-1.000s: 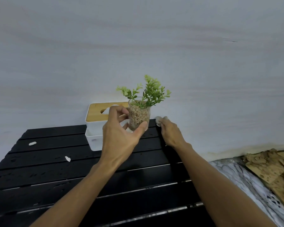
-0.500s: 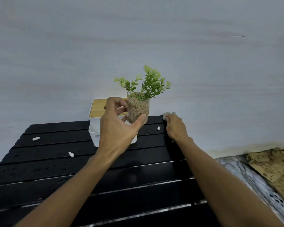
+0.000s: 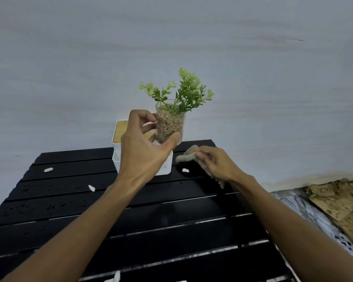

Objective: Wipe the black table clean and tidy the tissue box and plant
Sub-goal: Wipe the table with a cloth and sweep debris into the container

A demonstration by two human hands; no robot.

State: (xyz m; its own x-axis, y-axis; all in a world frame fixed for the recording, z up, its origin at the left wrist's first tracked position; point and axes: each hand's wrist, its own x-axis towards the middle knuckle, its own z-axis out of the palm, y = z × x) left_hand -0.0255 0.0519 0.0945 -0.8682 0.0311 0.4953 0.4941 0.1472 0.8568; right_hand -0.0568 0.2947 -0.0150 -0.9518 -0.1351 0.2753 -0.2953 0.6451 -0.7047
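Observation:
My left hand [image 3: 145,151] holds the plant [image 3: 171,119], a clear glass of pebbles with green sprigs, lifted above the black slatted table [image 3: 151,220]. Behind that hand, the white tissue box [image 3: 118,159] with a wooden lid stands at the table's back edge, mostly hidden. My right hand [image 3: 214,163] presses a pale cloth [image 3: 186,156] on the back right slats, just right of the box. White crumbs lie on the table: one [image 3: 185,170] near the cloth, two on the left [image 3: 48,170] [image 3: 91,188].
A pale wall [image 3: 171,47] rises directly behind the table. To the right, beyond the table's edge, a marbled surface [image 3: 306,212] holds torn brown cardboard pieces [image 3: 338,200]. More white scraps [image 3: 116,276] sit at the table's front edge.
My right hand has slid the cloth from the back right corner leftward and toward me, near the tissue box. The plant stays lifted in my left hand.

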